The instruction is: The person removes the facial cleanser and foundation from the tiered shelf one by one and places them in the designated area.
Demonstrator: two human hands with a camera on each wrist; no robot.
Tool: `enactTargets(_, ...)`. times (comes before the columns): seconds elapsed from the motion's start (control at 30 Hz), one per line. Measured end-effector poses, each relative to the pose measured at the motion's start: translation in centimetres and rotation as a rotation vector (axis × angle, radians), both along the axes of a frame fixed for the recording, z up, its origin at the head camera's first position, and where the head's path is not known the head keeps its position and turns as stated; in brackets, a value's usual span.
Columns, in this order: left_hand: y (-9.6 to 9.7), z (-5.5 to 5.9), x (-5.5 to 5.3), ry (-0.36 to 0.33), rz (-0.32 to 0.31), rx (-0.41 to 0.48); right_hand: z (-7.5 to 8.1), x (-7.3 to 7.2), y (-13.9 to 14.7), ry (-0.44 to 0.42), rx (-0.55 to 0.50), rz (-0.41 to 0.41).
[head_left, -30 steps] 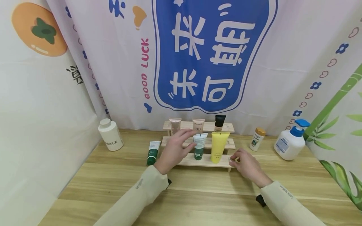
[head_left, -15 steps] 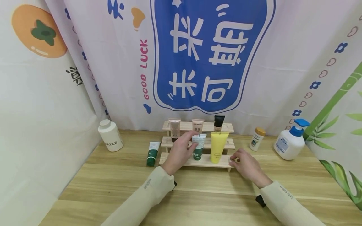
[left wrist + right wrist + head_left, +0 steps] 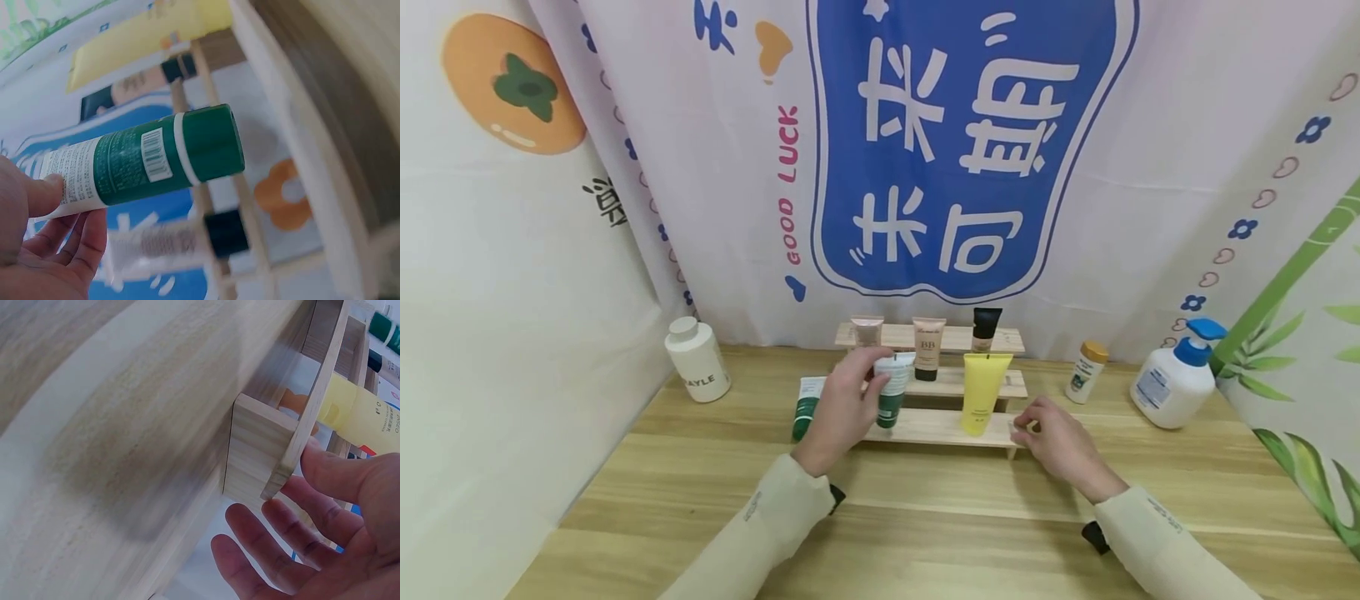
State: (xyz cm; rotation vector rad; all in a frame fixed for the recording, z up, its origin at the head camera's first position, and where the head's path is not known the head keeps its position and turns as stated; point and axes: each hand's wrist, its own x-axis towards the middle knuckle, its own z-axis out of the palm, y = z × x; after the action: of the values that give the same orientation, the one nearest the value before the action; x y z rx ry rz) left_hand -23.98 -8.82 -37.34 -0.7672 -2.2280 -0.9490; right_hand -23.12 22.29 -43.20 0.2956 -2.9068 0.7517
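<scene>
My left hand [image 3: 841,404] pinches a white-and-green squeeze tube [image 3: 892,396] by its flat white end, with thumb and fingers on either side. The green cap [image 3: 215,142] hangs down close over the lowest step of a three-step wooden rack [image 3: 936,427]. At the rack's right end, my right hand [image 3: 1062,442] grips the edge of that step; in the right wrist view the thumb [image 3: 328,469] lies on the board with fingers beneath it. A yellow tube [image 3: 983,396] stands on the lowest step, between the two hands.
Pink [image 3: 867,331], BB cream [image 3: 928,346] and black-topped [image 3: 983,329] tubes stand higher on the rack. Another green-and-white tube [image 3: 806,410] stands left, partly behind my left hand. A white jar [image 3: 697,360], an orange-capped bottle [image 3: 1086,372] and a pump bottle [image 3: 1174,379] stand around.
My left hand closes on the white-and-green tube and carries it left along the lowest step, away from the yellow tube. My right hand stays at the rack's end.
</scene>
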Motion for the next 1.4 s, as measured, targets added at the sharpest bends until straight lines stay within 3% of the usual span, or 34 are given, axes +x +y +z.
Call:
enactTargets(0.2,-3.4,0.5,0.0,0.051,0.013,0.08,0.0,0.2,0.3,-0.01,0.001,-0.012)
enactTargets(0.37,-6.4,0.5,-0.3,0.025,0.098,0.064,0.1,0.3,0.4,-0.004,0.0,-0.007)
enactTargets(0.47,-8.2,0.3,-0.9,-0.042,0.163,0.03,0.1,0.3,0.5,-0.003,0.0,-0.006)
enactTargets(0.57,-9.9,-0.1,-1.7,-0.154,0.216,0.001,0.1,0.3,0.5,-0.008,0.006,-0.012)
enactTargets(0.93,-13.6,-2.5,-6.2,-0.646,0.369,-0.121,0.0,0.1,0.4,-0.016,0.006,-0.013)
enactTargets(1.17,-14.8,-4.5,-8.8,-0.773,0.404,-0.198,0.0,0.0,0.1,-0.015,0.004,-0.008)
enactTargets(1.4,-15.1,-5.6,-9.8,-0.883,0.453,-0.233,0.0,-0.1,-0.1,-0.017,0.007,-0.003)
